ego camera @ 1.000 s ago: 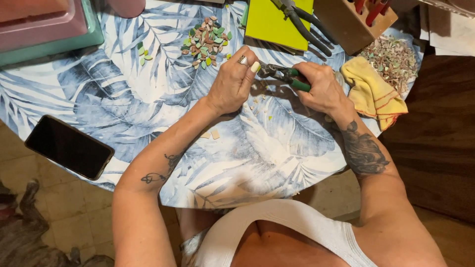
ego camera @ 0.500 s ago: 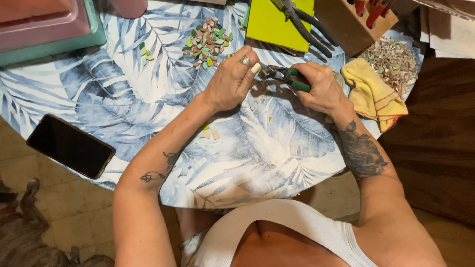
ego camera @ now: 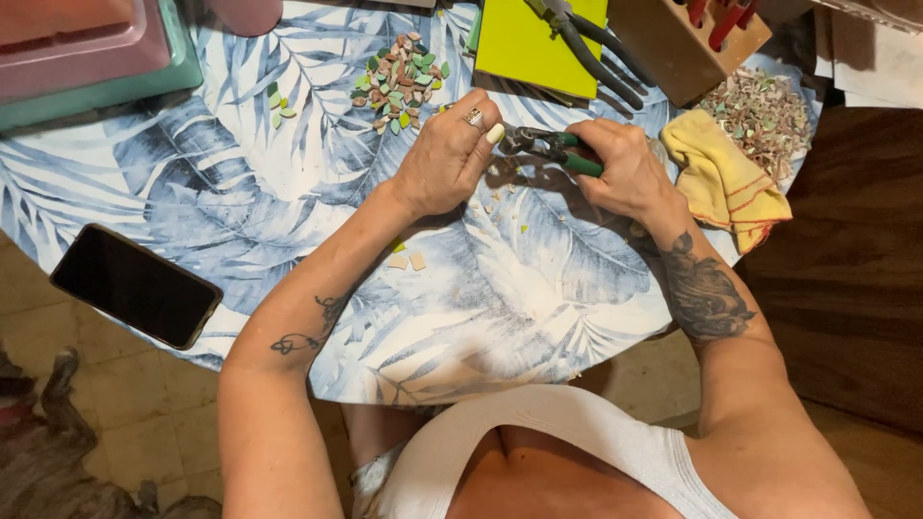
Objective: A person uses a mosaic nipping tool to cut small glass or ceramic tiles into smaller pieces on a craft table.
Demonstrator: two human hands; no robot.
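My right hand (ego camera: 625, 173) grips the green handles of a pair of tile nippers (ego camera: 548, 146) over a round table with a blue leaf-print cloth (ego camera: 288, 192). My left hand (ego camera: 447, 159), a ring on one finger, is curled at the nippers' jaws; whatever small piece it pinches is hidden by the fingers. A heap of small green, brown and white tile pieces (ego camera: 396, 82) lies just beyond my left hand. A few pale chips (ego camera: 408, 259) lie on the cloth by my left wrist.
A black phone (ego camera: 135, 285) lies at the table's left edge. At the back sit a lime-green sheet (ego camera: 529, 43) with dark pliers (ego camera: 596, 48), a wooden tool block (ego camera: 673, 43) and a teal tray (ego camera: 115, 82). A yellow cloth (ego camera: 721, 178) and tile scraps (ego camera: 760, 111) are right.
Both hands stay at the nippers with almost no shift; my left hand's fingers have curled slightly closer to the jaws.
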